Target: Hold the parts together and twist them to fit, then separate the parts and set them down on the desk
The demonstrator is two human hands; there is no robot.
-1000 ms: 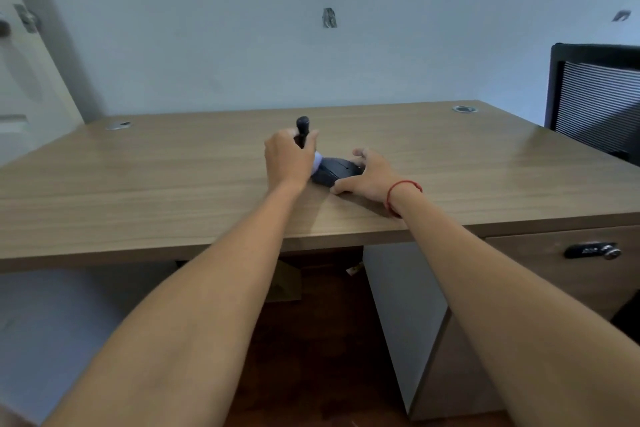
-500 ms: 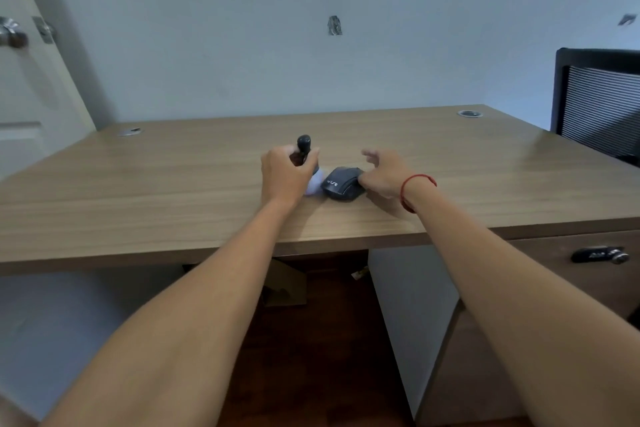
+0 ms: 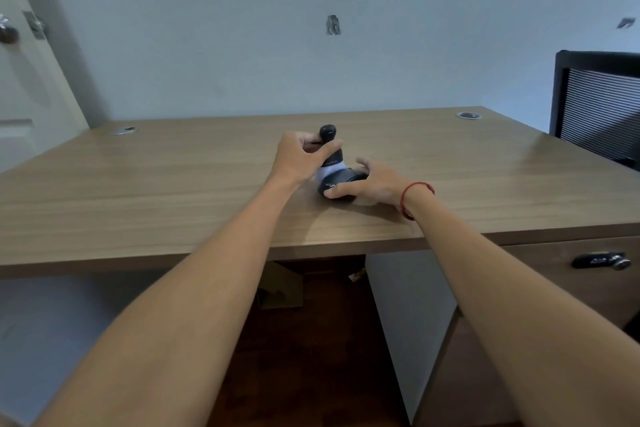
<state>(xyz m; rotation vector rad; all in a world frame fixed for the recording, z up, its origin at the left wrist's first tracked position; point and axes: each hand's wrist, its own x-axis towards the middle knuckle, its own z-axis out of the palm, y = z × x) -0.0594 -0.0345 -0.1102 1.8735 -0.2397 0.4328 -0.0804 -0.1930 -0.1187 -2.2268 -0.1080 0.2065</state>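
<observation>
Your left hand (image 3: 299, 159) grips the small black-capped bottle (image 3: 329, 149); your right hand (image 3: 367, 182) pinches the black plastic mouse (image 3: 337, 184) sides: light, rigid, slick

I am seeing small pale lettering on the dark brush (image 3: 333, 160) I am gripping, and more on the black mouse (image 3: 341, 183) I am touching. Both are showing too blurred to read.
</observation>
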